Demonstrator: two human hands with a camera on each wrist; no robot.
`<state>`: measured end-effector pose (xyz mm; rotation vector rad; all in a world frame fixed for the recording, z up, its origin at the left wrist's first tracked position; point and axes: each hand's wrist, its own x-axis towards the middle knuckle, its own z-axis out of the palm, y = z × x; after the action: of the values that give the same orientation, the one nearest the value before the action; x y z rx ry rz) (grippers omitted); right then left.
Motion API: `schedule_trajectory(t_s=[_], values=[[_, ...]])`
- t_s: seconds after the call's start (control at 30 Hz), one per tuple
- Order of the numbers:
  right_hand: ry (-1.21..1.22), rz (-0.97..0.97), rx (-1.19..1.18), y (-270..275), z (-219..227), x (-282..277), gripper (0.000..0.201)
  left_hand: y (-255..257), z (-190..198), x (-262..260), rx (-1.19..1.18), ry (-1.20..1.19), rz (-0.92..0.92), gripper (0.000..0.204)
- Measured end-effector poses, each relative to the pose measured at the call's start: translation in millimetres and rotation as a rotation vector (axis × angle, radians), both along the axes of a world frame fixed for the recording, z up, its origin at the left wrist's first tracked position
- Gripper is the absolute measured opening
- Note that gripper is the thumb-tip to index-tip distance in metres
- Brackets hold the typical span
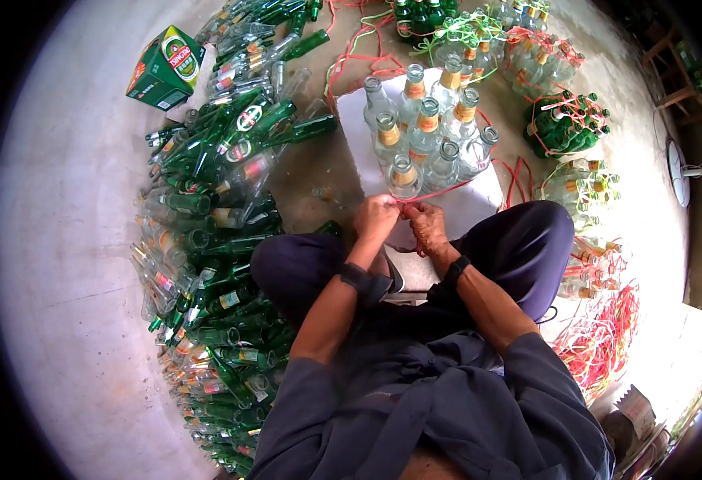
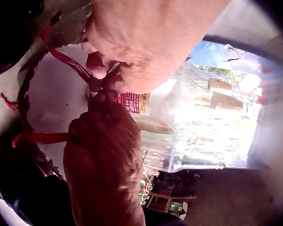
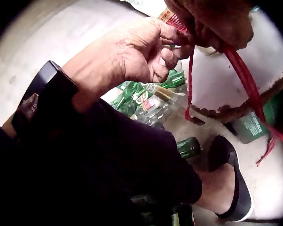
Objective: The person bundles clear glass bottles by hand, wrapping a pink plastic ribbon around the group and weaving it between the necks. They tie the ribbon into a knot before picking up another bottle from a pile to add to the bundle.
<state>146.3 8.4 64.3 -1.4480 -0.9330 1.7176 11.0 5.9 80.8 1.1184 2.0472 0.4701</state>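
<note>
My left hand point(image 1: 377, 218) and right hand point(image 1: 429, 228) meet at the near side of a group of clear glass bottles point(image 1: 425, 132). Both pinch a red plastic strap point(image 1: 447, 190) that runs around the group. In the left wrist view, the fingertips of the left hand point(image 2: 151, 42) and right hand point(image 2: 104, 155) close together, with strap ends trailing toward my body. Two red strands point(image 3: 245, 75) hang below the hands in the right wrist view. The bottles stand upright on a white board point(image 1: 359, 152), several with orange-yellow neck labels. Fingers hide the crossing point of the strap.
A heap of green and clear bottles point(image 1: 231, 216) lies along my left. A green Tsingtao carton point(image 1: 167, 68) sits beyond it. Tied bundles, one of green bottles point(image 1: 567, 124), line the right side. A tangle of red straps point(image 1: 603, 344) lies near my right knee point(image 1: 519, 248).
</note>
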Motion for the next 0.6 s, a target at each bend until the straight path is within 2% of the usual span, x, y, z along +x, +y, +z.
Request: schedule_trajectory(t_s=[0.07,0.17,0.2,0.3,0.37,0.43,0.57,0.6], values=[[0.027,-0.02,0.064,-1.1,0.5,-0.8,0.028,0.8,-6.8,0.4,-0.006,-0.019,0.039,0.022],[0.024,-0.001,0.048,-1.7,4.2,0.6,0.031,0.2,20.8,6.4,-0.036,-0.129,0.079,0.025],[0.019,0.0,0.048,-1.9,4.3,1.2,0.032,-0.7,18.0,7.3,-0.038,-0.13,0.079,0.025],[0.014,0.001,0.048,-1.4,5.2,1.1,0.033,-2.1,6.0,10.5,0.078,-0.134,0.11,0.023],[0.013,-0.001,0.047,-0.8,6.3,0.9,0.034,-3.2,-6.4,10.9,0.192,-0.226,0.133,0.017],[-0.014,0.01,-0.053,0.6,12.1,1.2,0.033,-3.8,-3.3,13.8,0.209,-0.255,0.161,0.015],[-0.014,0.014,-0.066,2.4,7.0,0.1,0.032,-6.2,-0.7,15.9,0.273,-0.312,0.194,0.012],[0.009,-0.001,-0.009,2.8,1.1,-2.7,0.031,-6.9,0.5,16.5,0.273,-0.312,0.194,0.012]])
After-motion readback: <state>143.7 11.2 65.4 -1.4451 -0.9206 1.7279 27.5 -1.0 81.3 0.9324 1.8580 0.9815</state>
